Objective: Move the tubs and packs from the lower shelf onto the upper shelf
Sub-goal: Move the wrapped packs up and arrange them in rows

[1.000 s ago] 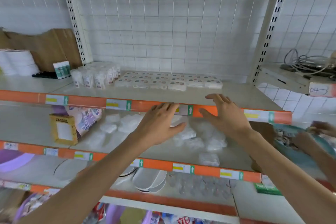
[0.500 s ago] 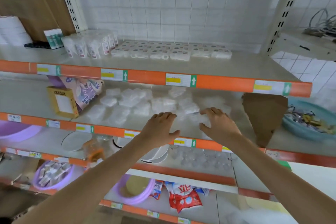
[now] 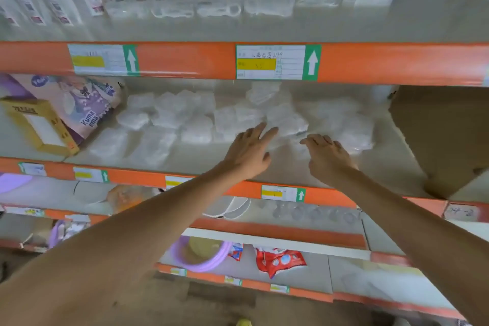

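Several clear plastic packs of white items lie scattered on the lower shelf. My left hand reaches into that shelf with straight fingers, its fingertips at the edge of one pack. My right hand hovers beside it, fingers loosely bent, over another pack; neither hand holds anything. On the upper shelf stands a row of clear tubs with small white bottles at its left.
A yellow box and a purple printed bag stand at the lower shelf's left. A brown cardboard box blocks its right end. Shelves below hold white plates, a purple basin and a red packet.
Both hands have dropped from the upper shelf's orange edge and reached into the lower shelf among the packs. The view has tilted down and moved closer.
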